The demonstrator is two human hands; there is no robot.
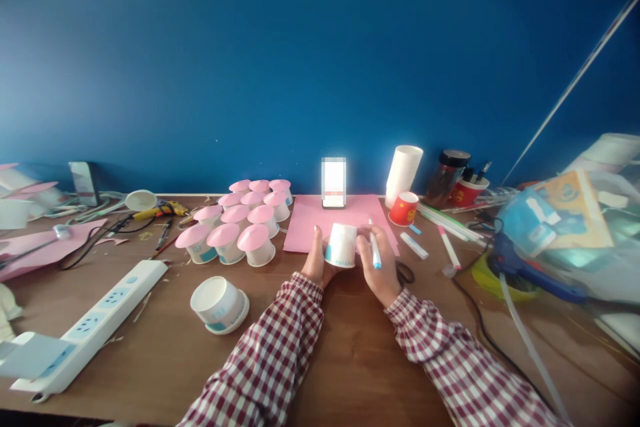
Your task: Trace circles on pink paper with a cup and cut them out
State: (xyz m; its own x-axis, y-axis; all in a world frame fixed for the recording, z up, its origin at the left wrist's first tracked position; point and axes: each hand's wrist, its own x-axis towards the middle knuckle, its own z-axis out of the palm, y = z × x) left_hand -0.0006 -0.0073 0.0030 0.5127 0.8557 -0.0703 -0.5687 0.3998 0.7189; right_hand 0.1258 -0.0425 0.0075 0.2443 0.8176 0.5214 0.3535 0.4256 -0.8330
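Observation:
Between my hands, above the brown table, is a white paper cup [342, 245] turned upside down, with blue markings along its lower edge. My left hand [316, 261] grips the cup from its left side, thumb up and the other fingers partly hidden behind it. In my right hand [381, 273] is a marker pen [375, 250] with a light blue end pointing down, held beside the cup's right side. Behind the cup lies a sheet of pink paper [305, 220]. A phone [333, 183] with a blurred screen stands on it.
Several cups with pink cone tops [223, 235] stand in rows at left. Nearer are a stacked white cup [217, 300] and a power strip [100, 320]. At right are a red cup [404, 209], a tall cup stack [404, 170], a jar [450, 177] and a blue-handled tool [535, 273].

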